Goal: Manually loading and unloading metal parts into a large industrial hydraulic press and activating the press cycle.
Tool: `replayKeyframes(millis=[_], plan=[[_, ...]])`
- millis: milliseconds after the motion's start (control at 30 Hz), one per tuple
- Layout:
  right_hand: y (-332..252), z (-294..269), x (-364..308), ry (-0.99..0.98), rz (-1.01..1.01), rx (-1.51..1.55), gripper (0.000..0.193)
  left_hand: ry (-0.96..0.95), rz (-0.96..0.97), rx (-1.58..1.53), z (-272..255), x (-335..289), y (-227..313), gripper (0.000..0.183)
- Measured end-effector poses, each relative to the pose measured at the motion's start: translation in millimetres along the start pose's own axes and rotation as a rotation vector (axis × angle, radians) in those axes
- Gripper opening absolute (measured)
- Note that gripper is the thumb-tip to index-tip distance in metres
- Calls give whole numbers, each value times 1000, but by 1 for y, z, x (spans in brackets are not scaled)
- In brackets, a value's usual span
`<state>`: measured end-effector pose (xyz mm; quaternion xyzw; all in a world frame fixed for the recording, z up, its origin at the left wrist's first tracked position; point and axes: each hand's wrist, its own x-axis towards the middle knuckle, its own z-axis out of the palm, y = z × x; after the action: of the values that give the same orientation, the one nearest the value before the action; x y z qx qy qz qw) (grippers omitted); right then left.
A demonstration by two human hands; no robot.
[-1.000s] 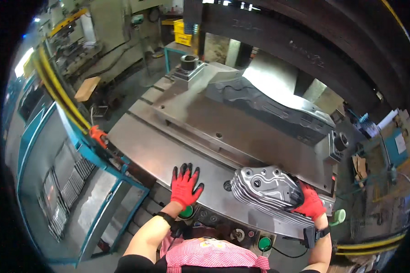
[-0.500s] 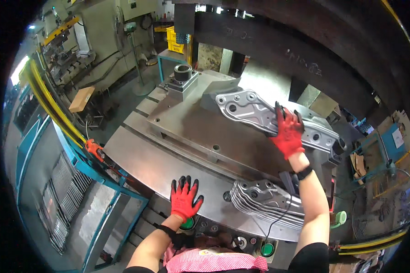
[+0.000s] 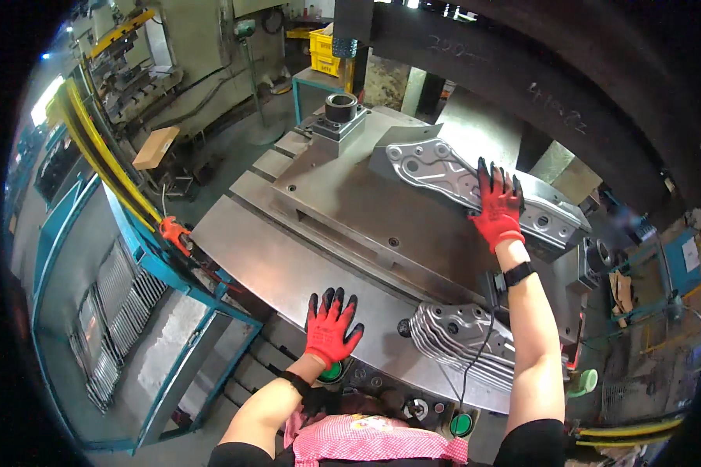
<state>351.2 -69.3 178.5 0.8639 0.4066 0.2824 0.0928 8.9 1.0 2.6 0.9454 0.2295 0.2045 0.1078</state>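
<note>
My right hand [image 3: 500,206], in a red glove with dark fingertips, lies over the middle of a long stamped metal bracket [image 3: 436,167]. Its fingers are stretched out and spread on the part, covering a stretch of it. The bracket has round holes and sits on the far side of a steel press die [image 3: 350,198]. Spread flat, my left hand [image 3: 332,331] in a matching glove is at the front edge of the metal table [image 3: 265,249] and holds nothing. Right of it lies a stack of similar brackets [image 3: 463,335], partly behind my right forearm.
Guide posts [image 3: 341,109] rise from the die's corners, with a dark press beam [image 3: 475,54] overhead. At left stands a blue-framed bin [image 3: 202,327] holding stacked metal parts. Green buttons [image 3: 461,424] line the front edge; a thin black cable [image 3: 479,362] hangs by my right arm.
The whole view has shifted slightly. My right hand's fingers have straightened over the bracket, which sits slightly farther back on the die. My left hand stays spread at the table edge.
</note>
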Motion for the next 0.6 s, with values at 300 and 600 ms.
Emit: replayKeyframes(millis=[300,600], plan=[[56,-79,-196,30,328,294,79,100,85,-63,-2,-13,-3,60],[-17,-94,-263,-40,299,701,77,183,-371,-14,-14,-81,-26,72]])
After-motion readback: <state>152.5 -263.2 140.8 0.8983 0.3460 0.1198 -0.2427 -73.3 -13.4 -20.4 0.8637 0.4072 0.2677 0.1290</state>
